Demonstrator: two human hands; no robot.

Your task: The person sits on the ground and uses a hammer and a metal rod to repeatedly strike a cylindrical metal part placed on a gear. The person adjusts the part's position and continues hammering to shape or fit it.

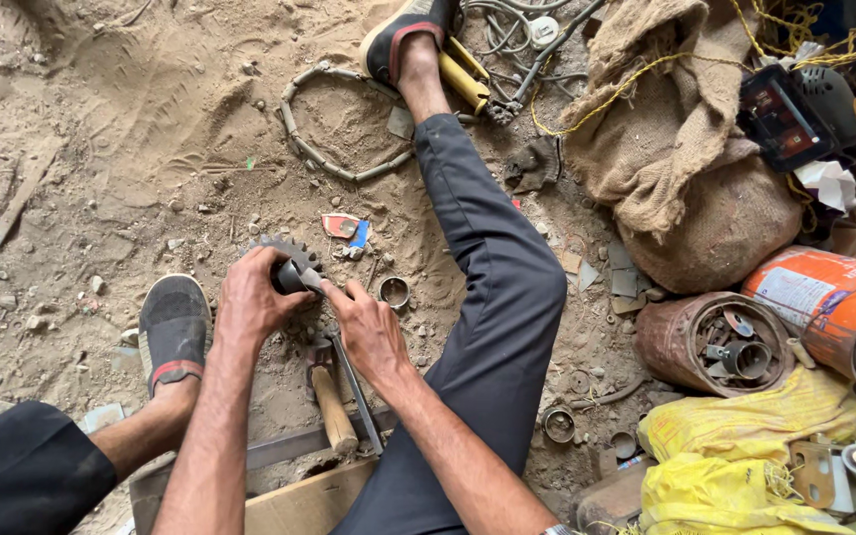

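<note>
Steel gear wheel lies on the sandy ground between my legs. My left hand is clamped around a short metal cylinder standing on it; my right hand pinches the cylinder's end with fingertips together. Just below lies a wooden-handled hammer.
</note>
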